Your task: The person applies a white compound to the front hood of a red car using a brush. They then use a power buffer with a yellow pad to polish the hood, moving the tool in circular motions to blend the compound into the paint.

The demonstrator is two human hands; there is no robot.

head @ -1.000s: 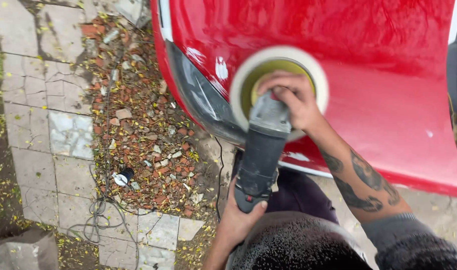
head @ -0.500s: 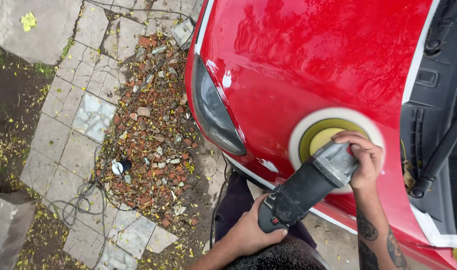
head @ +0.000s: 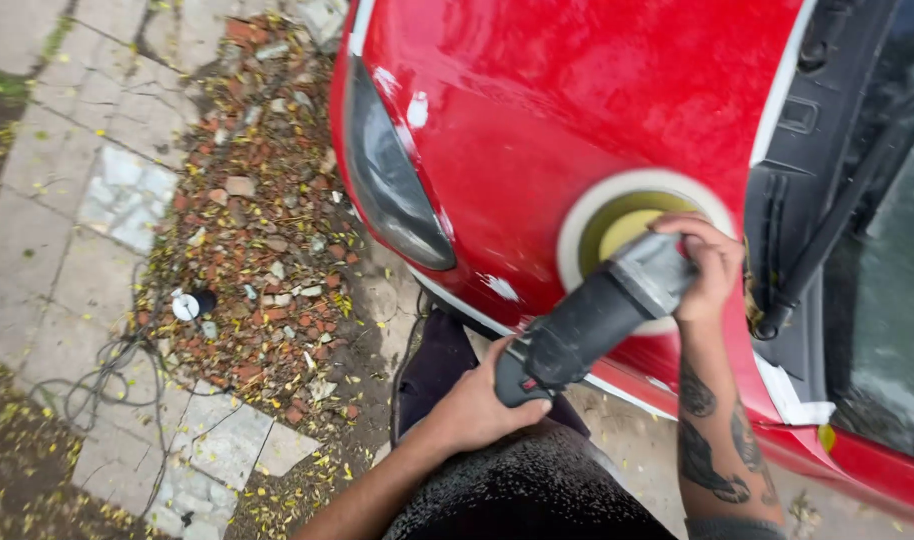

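A black and grey power polisher (head: 587, 322) lies against the red car fender (head: 557, 110), its round white and yellow pad (head: 617, 215) flat on the paint near the windscreen base. My left hand (head: 477, 405) grips the rear handle of the polisher. My right hand (head: 702, 265) is wrapped over the grey head of the tool, above the pad. The dark headlight (head: 387, 180) sits to the left of the pad.
Broken brick rubble (head: 267, 230) and cracked paving slabs (head: 127, 195) cover the ground on the left. A cable (head: 107, 375) coils over the slabs, near a small black and white object (head: 190, 304). The windscreen and wiper (head: 847, 210) lie at right.
The polisher and both hands have travelled from beside the headlight across the fender toward the windscreen. The view has swung with them, bringing the wiper and glass into sight.
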